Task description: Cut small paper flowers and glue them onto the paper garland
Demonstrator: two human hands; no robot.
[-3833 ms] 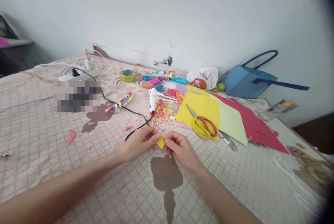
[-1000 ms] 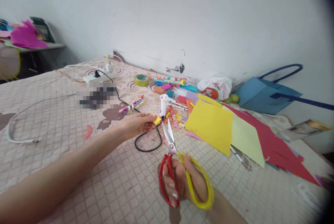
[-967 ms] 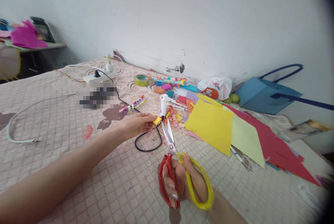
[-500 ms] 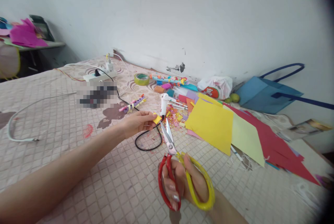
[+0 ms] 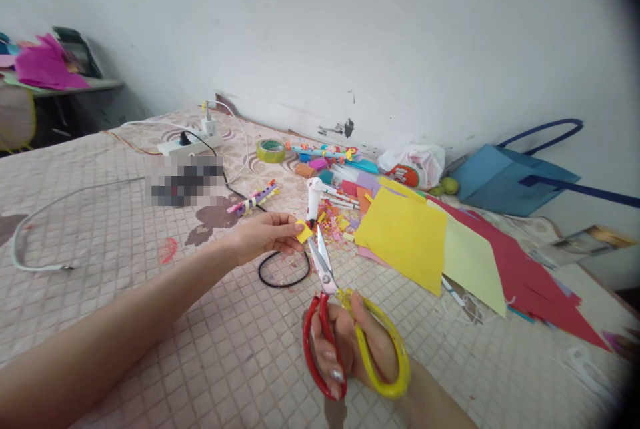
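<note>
Between thumb and fingers, my left hand (image 5: 273, 232) pinches a small yellow piece of paper (image 5: 303, 232). My right hand (image 5: 345, 342) grips a pair of scissors (image 5: 326, 279) with one red and one yellow handle. The blades are parted and point away from me, their tips close to the yellow piece. Just beyond stands a white glue gun (image 5: 314, 199), with its black cord (image 5: 284, 285) looped on the tabletop. Small coloured scraps (image 5: 340, 224) lie scattered to the right of it.
Sheets of yellow paper (image 5: 403, 239) and red paper (image 5: 530, 282) cover the right side. Farther back are a tape roll (image 5: 271, 151), a plastic bag (image 5: 425, 164) and a blue bag (image 5: 510, 179). A power strip (image 5: 190, 145) and a decorated stick (image 5: 254, 199) lie leftward.
The yellow piece in my left hand has tilted and come slightly nearer the scissor blades. My right hand and the scissors are nearly unmoved.
</note>
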